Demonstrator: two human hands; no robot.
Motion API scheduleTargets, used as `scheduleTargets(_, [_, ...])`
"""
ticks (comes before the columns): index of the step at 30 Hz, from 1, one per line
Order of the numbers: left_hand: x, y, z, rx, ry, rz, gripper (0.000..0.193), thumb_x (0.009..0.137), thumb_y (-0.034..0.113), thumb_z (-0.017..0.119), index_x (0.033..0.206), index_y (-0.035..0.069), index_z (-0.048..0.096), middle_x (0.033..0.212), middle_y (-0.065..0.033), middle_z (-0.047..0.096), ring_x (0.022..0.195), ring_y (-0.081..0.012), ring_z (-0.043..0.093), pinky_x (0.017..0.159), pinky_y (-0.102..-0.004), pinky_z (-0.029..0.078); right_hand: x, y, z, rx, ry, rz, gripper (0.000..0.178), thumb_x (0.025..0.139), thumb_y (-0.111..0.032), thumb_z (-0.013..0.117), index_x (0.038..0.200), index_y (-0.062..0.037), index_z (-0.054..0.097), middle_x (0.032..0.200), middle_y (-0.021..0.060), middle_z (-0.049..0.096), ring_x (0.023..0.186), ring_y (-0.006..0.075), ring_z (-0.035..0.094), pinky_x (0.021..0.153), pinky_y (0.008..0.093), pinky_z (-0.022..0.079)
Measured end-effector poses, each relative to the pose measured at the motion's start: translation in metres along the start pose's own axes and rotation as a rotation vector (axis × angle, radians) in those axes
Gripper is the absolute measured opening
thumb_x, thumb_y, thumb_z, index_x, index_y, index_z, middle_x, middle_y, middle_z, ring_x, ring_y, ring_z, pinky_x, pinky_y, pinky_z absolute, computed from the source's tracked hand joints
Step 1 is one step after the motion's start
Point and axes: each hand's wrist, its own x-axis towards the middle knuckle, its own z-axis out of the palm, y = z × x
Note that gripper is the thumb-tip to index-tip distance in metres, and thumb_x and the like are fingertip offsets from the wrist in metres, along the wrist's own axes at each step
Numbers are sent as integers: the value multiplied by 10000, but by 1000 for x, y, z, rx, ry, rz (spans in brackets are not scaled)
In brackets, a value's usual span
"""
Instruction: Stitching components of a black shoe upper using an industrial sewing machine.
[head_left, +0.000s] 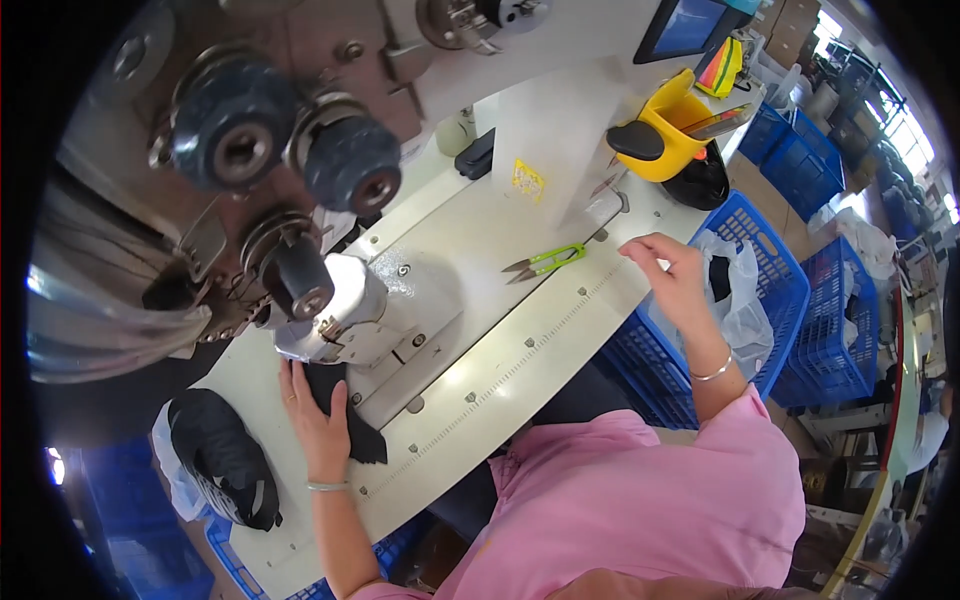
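Bare left hand [318, 425]: palm down, fingers extended forward, thumb apart; bare left forearm [340, 530] reaches forward. Bare right hand [675, 280]: fingers bent leftward, fingertip contact indeterminable; bare right forearm [718, 395] angles forward and left.

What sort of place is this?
Likely a garment or sewing workshop: a big industrial-looking sewing machine, black cloth under the left hand, and green-handled snips on the worktable.
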Motion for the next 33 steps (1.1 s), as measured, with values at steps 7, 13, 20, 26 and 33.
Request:
scheduleTargets(7, [-1, -60, -97, 779, 616, -407, 732, 905, 427, 639, 1486, 86, 354, 1554, -181, 314, 1445, -380, 263, 1137, -581, 235, -18, -4, 23, -117, -173, -233, 72, 853, -73, 684, 876, -6, 693, 846, 126, 696, 761, 280, 665, 681, 332, 509])
scheduleTargets(13, [-50, -144, -168, 246, 301, -809, 941, 834, 582, 673, 1496, 14, 321, 1458, -310, 406, 1366, -428, 393, 1109, -480, 328, -12, -25, 52, 37, -269, -288, 65, 830, -44, 694, 880, -4, 684, 842, 121, 696, 763, 298, 660, 688, 355, 518])
scheduleTargets(20, [-75, -96, -158, 285, 421, -715, 671, 940, 344, 599, 1443, -41, 376, 1377, -301, 499, 1260, -428, 506, 1050, -426, 390, -19, -61, 88, 176, -414, -510, 50, 807, -21, 696, 854, -11, 683, 825, 102, 700, 737, 272, 657, 677, 354, 515])
scheduleTargets(26, [-115, 29, -164, 228, 306, -177, 670, 845, 101, 640, 1451, -25, 383, 1442, -245, 452, 1308, -386, 463, 1107, -438, 336, -29, -105, 117, 532, -674, -396, 213, 881, -158, 689, 1055, -36, 672, 987, 81, 694, 891, 245, 659, 751, 322, 536])
scheduleTargets(33, [-112, 97, -114, -95, -59, 127, 803, 689, 93, 740, 1413, -47, 423, 1385, -257, 486, 1254, -423, 495, 1049, -450, 409, -34, -125, 162, 1161, -1367, 449, 336, 882, -208, 724, 1145, -7, 665, 1002, 12, 692, 919, 91, 624, 765, 255, 497])
